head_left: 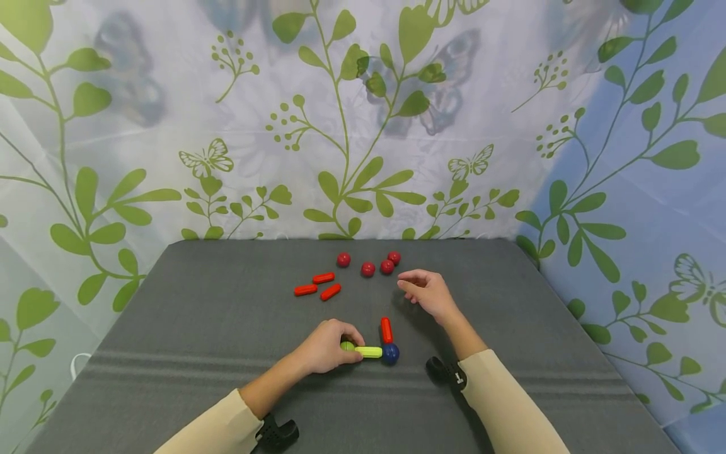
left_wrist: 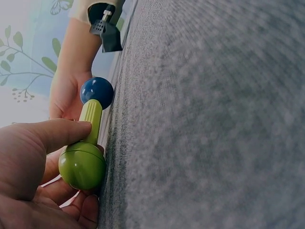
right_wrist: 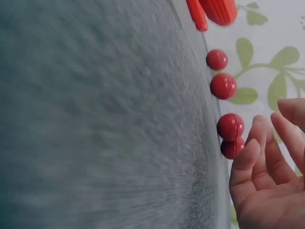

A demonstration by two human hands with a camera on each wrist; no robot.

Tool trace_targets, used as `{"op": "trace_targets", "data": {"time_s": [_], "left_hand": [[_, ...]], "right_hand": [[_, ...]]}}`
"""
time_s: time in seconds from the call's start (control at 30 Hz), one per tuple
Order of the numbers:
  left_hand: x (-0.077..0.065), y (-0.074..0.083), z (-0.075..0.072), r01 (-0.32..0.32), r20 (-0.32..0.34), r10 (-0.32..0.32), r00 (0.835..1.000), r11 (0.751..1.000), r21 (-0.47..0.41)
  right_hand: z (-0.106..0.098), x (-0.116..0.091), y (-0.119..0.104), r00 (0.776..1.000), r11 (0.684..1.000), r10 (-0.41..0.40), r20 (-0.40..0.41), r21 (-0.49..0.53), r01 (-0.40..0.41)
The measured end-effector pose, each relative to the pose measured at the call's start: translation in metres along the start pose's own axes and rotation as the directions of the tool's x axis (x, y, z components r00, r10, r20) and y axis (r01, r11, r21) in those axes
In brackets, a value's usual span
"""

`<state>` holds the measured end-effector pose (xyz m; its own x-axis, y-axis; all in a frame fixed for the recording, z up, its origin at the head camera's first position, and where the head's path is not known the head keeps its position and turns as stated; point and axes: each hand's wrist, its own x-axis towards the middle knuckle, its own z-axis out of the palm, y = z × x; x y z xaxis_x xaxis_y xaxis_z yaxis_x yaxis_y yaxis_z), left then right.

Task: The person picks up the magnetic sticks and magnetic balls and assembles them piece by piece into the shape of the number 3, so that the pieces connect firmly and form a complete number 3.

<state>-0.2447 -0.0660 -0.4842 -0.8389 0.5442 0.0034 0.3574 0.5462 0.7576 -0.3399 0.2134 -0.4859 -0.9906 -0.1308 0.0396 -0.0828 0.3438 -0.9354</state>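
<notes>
My left hand (head_left: 329, 347) pinches a lime green rod (head_left: 371, 352), its thumb lying along the rod. A green ball (left_wrist: 82, 165) sits at the rod's near end, with my fingers behind and under it. Joined to the other end is a dark blue ball (head_left: 390, 354). A red rod (head_left: 386, 330) meets the blue ball and points away toward the back. To the right, my right hand (head_left: 431, 294) hovers above the table with loosely bent fingers and nothing in them. Closest to it are two red balls (head_left: 387, 267) side by side; in the right wrist view its fingers stand apart from the red balls (right_wrist: 230, 127).
Three loose red rods (head_left: 305, 290) lie left of centre on the grey cloth-covered table (head_left: 227, 328). Two more red balls (head_left: 343, 259) rest near the back. Behind the table hangs a leaf-patterned curtain (head_left: 244, 189).
</notes>
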Motion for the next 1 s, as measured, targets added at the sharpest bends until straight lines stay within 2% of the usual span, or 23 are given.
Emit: {"op": "trace_targets", "data": {"time_s": [0.27, 0.57, 0.9, 1.0], "left_hand": [[0.001, -0.001, 0.000, -0.001, -0.002, 0.001, 1.000, 1.000, -0.008], [0.001, 0.000, 0.001, -0.011, 0.003, 0.011, 1.000, 1.000, -0.008], [0.000, -0.001, 0.001, -0.011, 0.007, 0.011, 1.000, 1.000, 0.002], [0.000, -0.001, 0.001, -0.010, 0.008, 0.010, 1.000, 1.000, 0.002]], "right_hand": [[-0.002, 0.020, 0.002, 0.996, 0.995, -0.066, -0.058, -0.079, 0.062], [-0.002, 0.038, 0.008, 0.991, 0.992, -0.048, -0.125, -0.124, 0.033], [-0.003, 0.054, 0.014, 0.990, 0.987, -0.025, -0.136, -0.162, 0.003], [-0.004, 0.059, 0.014, 0.993, 0.982, -0.022, -0.118, -0.187, 0.000]]}}
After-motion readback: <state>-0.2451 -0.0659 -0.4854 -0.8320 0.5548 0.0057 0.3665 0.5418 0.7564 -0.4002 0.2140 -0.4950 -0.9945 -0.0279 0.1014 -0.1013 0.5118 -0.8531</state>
